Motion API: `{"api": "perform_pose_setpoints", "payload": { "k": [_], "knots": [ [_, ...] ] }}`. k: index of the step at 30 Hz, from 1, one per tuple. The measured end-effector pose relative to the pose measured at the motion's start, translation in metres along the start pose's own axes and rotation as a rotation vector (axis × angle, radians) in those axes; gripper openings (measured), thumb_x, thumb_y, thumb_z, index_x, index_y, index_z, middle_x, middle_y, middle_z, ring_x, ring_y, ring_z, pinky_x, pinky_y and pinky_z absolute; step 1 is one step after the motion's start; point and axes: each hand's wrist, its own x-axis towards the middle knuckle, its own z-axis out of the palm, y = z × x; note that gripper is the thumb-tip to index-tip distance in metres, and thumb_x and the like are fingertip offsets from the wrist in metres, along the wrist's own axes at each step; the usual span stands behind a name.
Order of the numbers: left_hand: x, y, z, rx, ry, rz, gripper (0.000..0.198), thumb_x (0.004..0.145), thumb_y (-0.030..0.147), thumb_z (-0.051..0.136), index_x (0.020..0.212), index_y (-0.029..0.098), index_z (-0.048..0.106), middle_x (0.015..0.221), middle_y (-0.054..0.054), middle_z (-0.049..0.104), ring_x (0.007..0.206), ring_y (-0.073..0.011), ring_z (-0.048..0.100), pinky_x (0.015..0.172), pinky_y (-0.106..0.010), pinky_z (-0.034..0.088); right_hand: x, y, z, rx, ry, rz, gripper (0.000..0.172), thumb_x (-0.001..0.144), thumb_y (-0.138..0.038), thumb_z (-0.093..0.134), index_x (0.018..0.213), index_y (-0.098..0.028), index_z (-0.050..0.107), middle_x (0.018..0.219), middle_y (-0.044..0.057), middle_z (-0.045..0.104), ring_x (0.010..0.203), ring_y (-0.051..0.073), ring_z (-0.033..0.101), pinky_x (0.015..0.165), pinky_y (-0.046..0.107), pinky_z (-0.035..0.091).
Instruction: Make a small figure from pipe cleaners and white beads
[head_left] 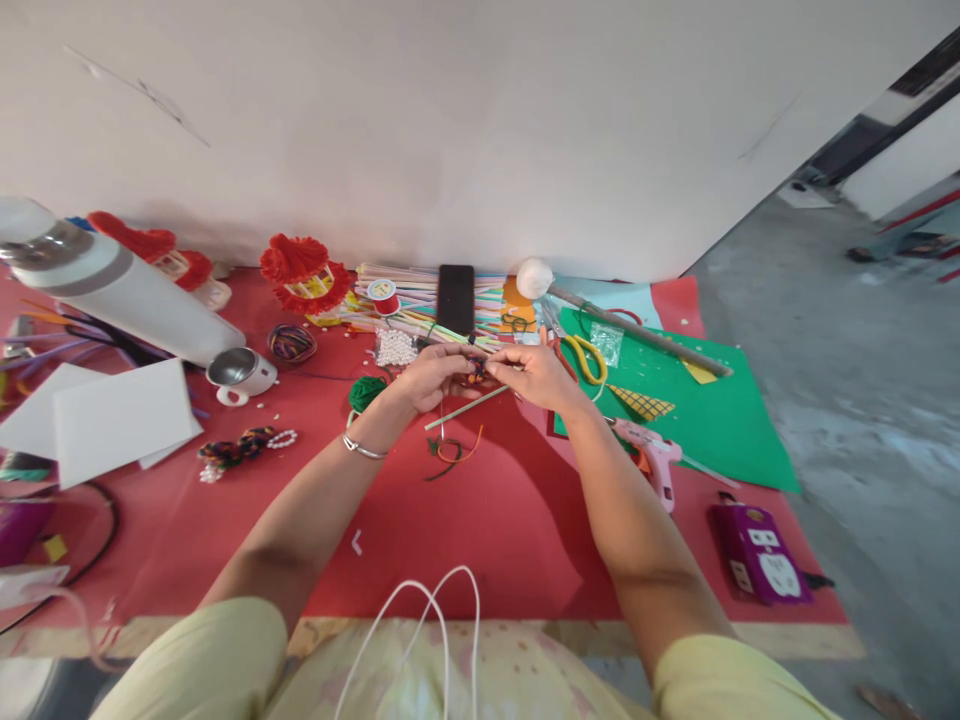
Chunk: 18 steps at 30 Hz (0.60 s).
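My left hand (433,380) and my right hand (538,378) meet over the middle of the red-covered table. Between their fingertips they pinch a small dark multicoloured yarn piece (477,371), partly hidden by the fingers. Loose orange and green yarn ends (454,452) trail onto the table below. Under the hands lies a thin pale green stick (465,409). A green yarn ball (367,393) sits beside my left wrist, and a pack of white beads (396,348) is just behind it. Yellow-handled scissors (589,360) rest close to my right hand.
Left stand a big white bottle (135,285), a steel cup (240,374), white cards (124,415) and a knotted yarn piece with beads (238,450). A phone (456,298) lies at the back. Right are a pink glue gun (651,455), green sheet (720,430) and purple socket box (759,550).
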Motion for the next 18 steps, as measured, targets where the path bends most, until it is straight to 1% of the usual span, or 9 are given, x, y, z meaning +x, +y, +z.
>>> {"api": "perform_pose_setpoints", "payload": {
  "k": [3,5,7,9,11,14,18],
  "knots": [
    [-0.0025,0.003,0.002,0.031,0.041,-0.033,0.031,0.071,0.013,0.075,0.102,0.013,0.072,0.082,-0.007,0.075,0.069,-0.0233,0.077,0.047,-0.025,0.058,0.0001,-0.001,-0.0004,-0.004,0.013,0.009,0.029,0.094,-0.043,0.062,0.089,-0.02,0.078,0.082,0.003,0.074,0.078,0.019,0.065,0.074,0.03,0.048],
    [-0.0033,0.0036,0.0041,0.032,0.059,-0.06,0.031,0.071,0.014,0.074,0.103,0.014,0.072,0.08,-0.006,0.074,0.066,-0.0231,0.076,0.043,-0.023,0.054,-0.0001,-0.0017,-0.0003,0.0,0.036,0.016,0.028,0.094,-0.041,0.061,0.088,-0.019,0.077,0.081,0.002,0.073,0.078,0.018,0.063,0.073,0.029,0.047],
    [-0.0028,0.0027,0.0062,0.033,0.082,-0.031,0.031,0.071,0.013,0.074,0.101,0.013,0.072,0.078,-0.006,0.073,0.064,-0.0219,0.075,0.043,-0.023,0.054,-0.0001,-0.0016,-0.0002,0.026,0.044,0.034,0.028,0.093,-0.041,0.061,0.087,-0.019,0.075,0.077,0.001,0.07,0.072,0.016,0.06,0.068,0.027,0.044],
    [-0.0012,0.0006,0.0081,0.062,0.116,0.032,0.027,0.071,0.014,0.074,0.098,0.011,0.072,0.075,-0.005,0.072,0.06,-0.0196,0.072,0.042,-0.024,0.054,0.0003,-0.0006,0.0001,0.057,0.036,0.05,0.029,0.093,-0.042,0.06,0.086,-0.018,0.074,0.072,0.0,0.066,0.065,0.014,0.054,0.062,0.026,0.041],
    [0.0005,-0.0017,0.0094,0.113,0.161,0.082,0.025,0.07,0.014,0.075,0.095,0.009,0.073,0.074,-0.005,0.072,0.057,-0.0167,0.07,0.043,-0.024,0.055,0.0009,0.001,0.0009,0.068,0.028,0.051,0.03,0.092,-0.042,0.06,0.085,-0.017,0.074,0.071,0.0,0.065,0.064,0.013,0.052,0.062,0.026,0.04],
    [0.0023,-0.0039,0.0094,0.157,0.211,0.103,0.026,0.07,0.015,0.079,0.095,0.009,0.075,0.076,-0.004,0.074,0.059,-0.0139,0.069,0.048,-0.023,0.059,0.0022,0.0025,0.003,0.03,0.041,0.048,0.028,0.092,-0.041,0.061,0.086,-0.018,0.076,0.077,0.002,0.07,0.071,0.016,0.059,0.067,0.027,0.044],
    [0.0032,-0.0047,0.0047,0.113,0.184,0.057,0.032,0.07,0.019,0.083,0.099,0.01,0.074,0.075,-0.004,0.075,0.061,-0.0162,0.073,0.054,-0.026,0.062,0.0031,0.0012,0.0064,-0.044,0.086,0.044,0.028,0.093,-0.042,0.062,0.092,-0.02,0.079,0.087,0.004,0.077,0.083,0.02,0.068,0.078,0.031,0.051]
  ]
}}
